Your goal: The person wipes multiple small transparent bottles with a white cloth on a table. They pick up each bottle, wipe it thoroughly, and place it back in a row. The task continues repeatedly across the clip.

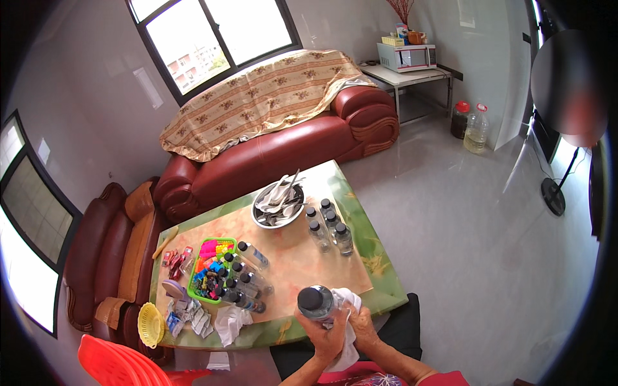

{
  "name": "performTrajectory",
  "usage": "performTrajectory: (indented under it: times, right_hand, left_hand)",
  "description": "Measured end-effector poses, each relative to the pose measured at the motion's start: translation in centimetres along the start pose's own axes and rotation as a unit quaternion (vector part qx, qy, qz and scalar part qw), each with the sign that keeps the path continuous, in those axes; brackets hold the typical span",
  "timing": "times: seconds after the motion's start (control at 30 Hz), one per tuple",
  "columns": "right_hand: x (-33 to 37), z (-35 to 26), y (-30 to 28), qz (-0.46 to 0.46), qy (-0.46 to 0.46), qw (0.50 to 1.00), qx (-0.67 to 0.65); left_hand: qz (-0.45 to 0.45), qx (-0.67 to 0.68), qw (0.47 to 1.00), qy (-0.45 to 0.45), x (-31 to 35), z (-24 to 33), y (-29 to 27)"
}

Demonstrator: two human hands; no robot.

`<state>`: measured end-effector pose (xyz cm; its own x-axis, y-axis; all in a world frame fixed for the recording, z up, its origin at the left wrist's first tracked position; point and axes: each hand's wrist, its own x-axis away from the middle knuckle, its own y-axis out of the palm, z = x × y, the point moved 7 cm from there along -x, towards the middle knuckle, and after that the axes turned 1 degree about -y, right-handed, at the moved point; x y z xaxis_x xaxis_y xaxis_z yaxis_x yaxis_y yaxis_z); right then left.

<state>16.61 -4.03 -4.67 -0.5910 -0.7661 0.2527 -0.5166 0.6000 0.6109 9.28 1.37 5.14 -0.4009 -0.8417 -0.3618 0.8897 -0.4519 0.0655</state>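
Close to my body, over the table's near edge, my left hand [327, 338] grips a clear bottle [315, 303] with a black cap. The bottle is tilted, its cap towards the left. My right hand [364, 329] is closed on a white cloth [348, 354], which is pressed against the bottle's right side and hangs down between my wrists. Several similar capped bottles [344, 240] stand in a group at the table's right. More capped bottles [250, 286] are clustered to the left, beside a green basket [193, 283] of small colourful items.
A bowl [257, 217] of spoons and other utensils sits at the table's far side. Small packets [201, 321], a crumpled white cloth [232, 323] and a yellow basket [151, 326] lie at the near left. Red stacked chairs [122, 363] stand lower left; a red sofa [270, 151] is behind the table [380, 270].
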Motion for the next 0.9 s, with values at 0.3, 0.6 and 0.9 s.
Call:
performTrajectory:
  times: [0.3,0.6,0.9]
  right_hand:
    - [1.7,-7.2,-0.3,0.027,-0.265,0.880,0.393]
    - [4.6,-11.9,6.2,-0.038,-0.404,0.854,0.324]
    - [1.4,-10.9,6.7,-0.390,0.045,0.911,0.123]
  left_hand:
    - [0.034,0.116,0.992,-0.043,-2.4,-2.4,-3.8]
    - [-0.075,0.080,0.993,-0.040,0.2,-1.7,-1.9]
    - [-0.283,0.202,0.916,-0.200,3.1,-3.6,-0.7]
